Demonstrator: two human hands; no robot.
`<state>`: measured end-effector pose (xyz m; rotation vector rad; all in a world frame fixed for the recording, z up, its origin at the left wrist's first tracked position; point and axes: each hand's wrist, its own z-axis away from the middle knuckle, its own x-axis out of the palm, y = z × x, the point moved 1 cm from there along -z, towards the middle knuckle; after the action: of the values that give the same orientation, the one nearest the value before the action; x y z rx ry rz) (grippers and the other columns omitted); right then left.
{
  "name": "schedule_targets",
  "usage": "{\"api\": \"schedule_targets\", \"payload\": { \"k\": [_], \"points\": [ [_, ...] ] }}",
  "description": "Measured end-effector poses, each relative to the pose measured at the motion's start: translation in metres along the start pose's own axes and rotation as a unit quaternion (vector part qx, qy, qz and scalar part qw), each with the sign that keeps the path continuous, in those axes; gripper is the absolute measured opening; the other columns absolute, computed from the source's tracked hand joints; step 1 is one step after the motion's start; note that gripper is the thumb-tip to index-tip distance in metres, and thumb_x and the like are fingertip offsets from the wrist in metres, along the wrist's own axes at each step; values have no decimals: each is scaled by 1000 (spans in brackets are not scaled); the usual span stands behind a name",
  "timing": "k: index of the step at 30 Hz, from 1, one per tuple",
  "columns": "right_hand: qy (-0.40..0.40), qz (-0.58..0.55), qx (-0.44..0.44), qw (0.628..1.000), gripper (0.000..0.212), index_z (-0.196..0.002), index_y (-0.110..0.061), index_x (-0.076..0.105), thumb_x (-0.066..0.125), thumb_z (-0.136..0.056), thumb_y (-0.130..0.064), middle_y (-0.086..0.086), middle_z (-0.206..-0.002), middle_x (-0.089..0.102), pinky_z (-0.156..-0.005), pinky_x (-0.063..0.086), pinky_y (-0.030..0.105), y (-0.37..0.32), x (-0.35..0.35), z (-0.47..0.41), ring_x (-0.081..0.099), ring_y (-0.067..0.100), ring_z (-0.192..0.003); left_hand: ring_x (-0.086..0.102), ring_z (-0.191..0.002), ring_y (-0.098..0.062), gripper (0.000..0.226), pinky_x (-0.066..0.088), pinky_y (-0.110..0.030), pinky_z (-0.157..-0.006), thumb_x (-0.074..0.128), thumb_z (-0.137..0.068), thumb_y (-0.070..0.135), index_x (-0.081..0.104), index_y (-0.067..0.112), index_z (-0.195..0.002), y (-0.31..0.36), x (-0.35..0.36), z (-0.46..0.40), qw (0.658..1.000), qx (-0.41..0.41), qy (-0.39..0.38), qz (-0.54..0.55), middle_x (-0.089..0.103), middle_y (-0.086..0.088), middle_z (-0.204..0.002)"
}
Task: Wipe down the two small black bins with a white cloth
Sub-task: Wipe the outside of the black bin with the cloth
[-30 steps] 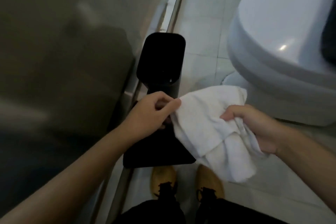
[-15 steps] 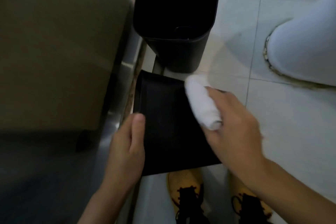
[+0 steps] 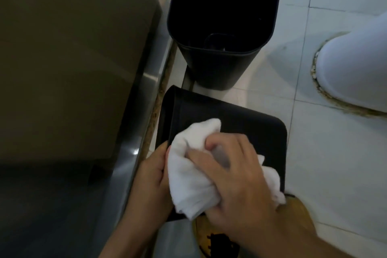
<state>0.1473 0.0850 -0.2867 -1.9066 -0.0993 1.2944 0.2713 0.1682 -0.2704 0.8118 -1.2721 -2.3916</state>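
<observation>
The right hand (image 3: 236, 176) is squeezing the white cloth (image 3: 192, 165) and rubbing the near bin (image 3: 240, 123), down on the floor (image 3: 335, 174). The left hand (image 3: 150, 176) is gripping its edge so it stays put. The other bin (image 3: 219, 65) is waiting just behind.

Cloth (image 3: 193, 165) on near bin (image 3: 240, 130); far bin (image 3: 219, 65) behind.

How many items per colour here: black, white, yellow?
Black: 2, the near bin and the far bin
White: 2, the cloth and the toilet base
Yellow: 1, a shoe
Total: 5
</observation>
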Motion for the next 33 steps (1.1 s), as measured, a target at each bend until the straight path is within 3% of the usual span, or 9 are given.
{"api": "schedule_targets", "payload": {
  "k": [3,8,10,13,15,18,23,26,33],
  "points": [
    [29,-6,-13,999,44,-122,-19,65,66,-79,-30,9,-114,52,-79,49,42,14,-1,-17,49,25,-101,67,-72,-11,31,54,-40,-62,40,-96,43,64,25,-88,-5,-5,-6,988,105,-3,-116,70,2,-78],
    [97,-10,181,979,29,-113,-19,65,60,-88,-33,1,-100,48,-71,35,18,46,-14,-48,50,20,-91,47,-46,-9,41,32,-19,-41,37,-98,39,51,19,-66,-5,-4,-6,984,113,2,-137,53,0,-58],
    [80,-12,260,962,7,-96,-26,59,62,-91,-31,-3,-88,42,-62,32,26,76,-23,-44,51,23,-81,47,-44,-11,44,32,-19,-40,36,-101,41,52,20,-65,-2,-1,-2,989,87,10,-123,53,1,-56],
    [42,27,348,936,11,-90,-25,54,58,-94,-34,3,-87,43,-68,33,32,112,-38,-28,54,32,-82,52,-49,-8,37,35,-16,-42,36,-100,37,57,25,-71,1,3,-4,990,90,24,-109,57,4,-61],
    [36,26,374,926,15,-87,-23,53,56,-95,-35,8,-90,46,-70,34,31,119,-41,-21,56,35,-84,61,-69,-4,27,43,-11,-53,35,-102,34,61,37,-94,6,5,-6,988,114,12,-100,63,14,-80],
    [54,21,343,937,18,-87,-24,58,50,-91,-40,5,-90,44,-70,34,30,103,-34,-31,53,31,-83,62,-89,-3,28,48,-11,-66,38,-95,34,53,40,-117,7,4,-9,990,114,-8,-82,63,20,-99],
    [78,13,162,984,37,-110,-20,68,53,-85,-43,8,-100,56,-75,42,35,24,-13,-71,53,28,-90,60,-86,-3,27,43,-10,-68,42,-93,32,56,20,-113,-4,2,-11,981,141,28,-133,61,16,-95],
    [70,-5,112,991,43,-121,-24,65,64,-85,-46,4,-110,51,-80,47,39,10,-7,-79,48,23,-95,58,-72,7,18,40,-5,-61,43,-91,29,56,24,-103,-5,5,-9,980,142,54,-132,64,16,-88],
    [68,-40,278,957,13,-83,-30,59,61,-85,-43,-8,-79,42,-59,33,26,109,-28,-43,54,22,-76,62,-75,6,19,43,-3,-54,42,-98,21,54,35,-98,10,13,-6,984,117,55,-123,65,27,-85]
  ]
}}
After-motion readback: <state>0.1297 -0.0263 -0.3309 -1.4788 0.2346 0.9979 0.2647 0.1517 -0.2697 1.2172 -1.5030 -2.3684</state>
